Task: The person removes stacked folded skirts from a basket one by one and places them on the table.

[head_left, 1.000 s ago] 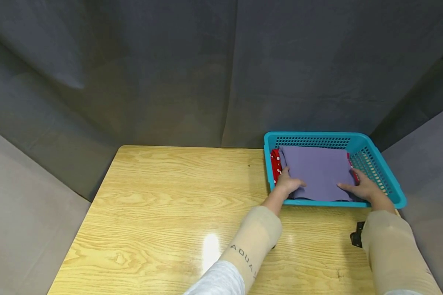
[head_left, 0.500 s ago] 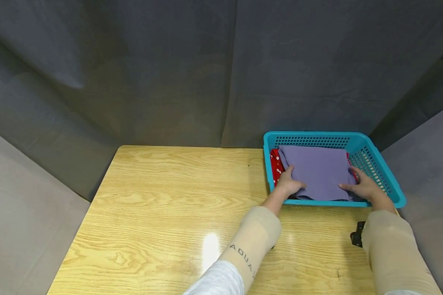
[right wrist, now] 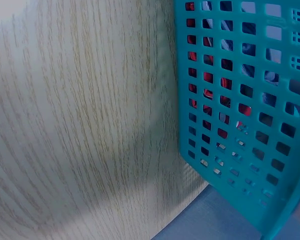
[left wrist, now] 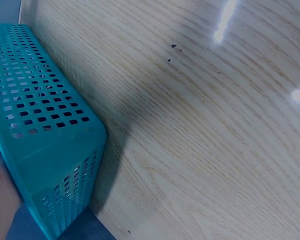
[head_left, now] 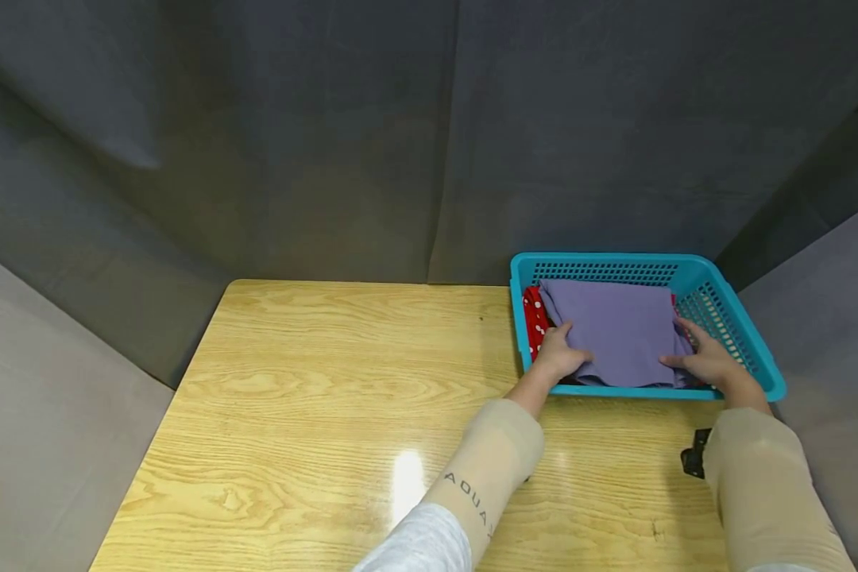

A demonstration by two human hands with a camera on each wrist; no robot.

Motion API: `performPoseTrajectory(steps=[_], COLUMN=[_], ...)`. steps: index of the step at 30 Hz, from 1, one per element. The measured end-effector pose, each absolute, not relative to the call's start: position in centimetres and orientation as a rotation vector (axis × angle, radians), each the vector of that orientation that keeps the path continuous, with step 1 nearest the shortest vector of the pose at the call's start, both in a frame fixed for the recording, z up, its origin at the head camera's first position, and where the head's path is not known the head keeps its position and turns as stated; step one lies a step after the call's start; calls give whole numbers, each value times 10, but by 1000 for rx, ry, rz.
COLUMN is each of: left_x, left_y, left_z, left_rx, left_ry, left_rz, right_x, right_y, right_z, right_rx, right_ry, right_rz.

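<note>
A folded purple cloth (head_left: 622, 330) lies on top inside the turquoise plastic basket (head_left: 618, 392), at the right of the table in the head view. My left hand (head_left: 556, 359) touches the cloth's near left side, thumb and forefinger spread apart. On the opposite side my right hand (head_left: 708, 361) reaches over the near rim and touches the cloth's right edge, its thumb pointing inward. The other fingertips are hidden. Red fabric with white dots (head_left: 535, 318) shows beneath the cloth at the left. In the wrist views the basket hides most of both hands.
The basket stands on a wood-grain table (head_left: 314, 397) near its back right corner. Dark grey curtains (head_left: 329, 143) hang behind it, and a lighter panel (head_left: 822, 318) rises at the right. A small black device (head_left: 695, 453) is by the right sleeve.
The purple cloth's near left corner has drawn inward and creased, and its near right side has spread slightly right. My right hand has shifted a little right; the left stays nearly in place.
</note>
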State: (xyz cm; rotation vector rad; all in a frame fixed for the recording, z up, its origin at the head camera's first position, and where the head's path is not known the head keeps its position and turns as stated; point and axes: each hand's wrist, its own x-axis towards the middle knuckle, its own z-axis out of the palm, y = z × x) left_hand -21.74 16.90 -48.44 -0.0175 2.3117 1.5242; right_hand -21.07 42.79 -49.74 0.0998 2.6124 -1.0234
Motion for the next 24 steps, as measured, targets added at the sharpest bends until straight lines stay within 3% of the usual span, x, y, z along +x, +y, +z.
performPoseTrajectory(steps=[24], left_x=[-216], left_y=[172], left_z=[-488], left_rx=[85], left_ry=[2646], left_rz=[1414], right_x=[-208], right_y=[424], right_z=[-493], right_rx=[145], right_ry=[2569], right_rz=[-1122])
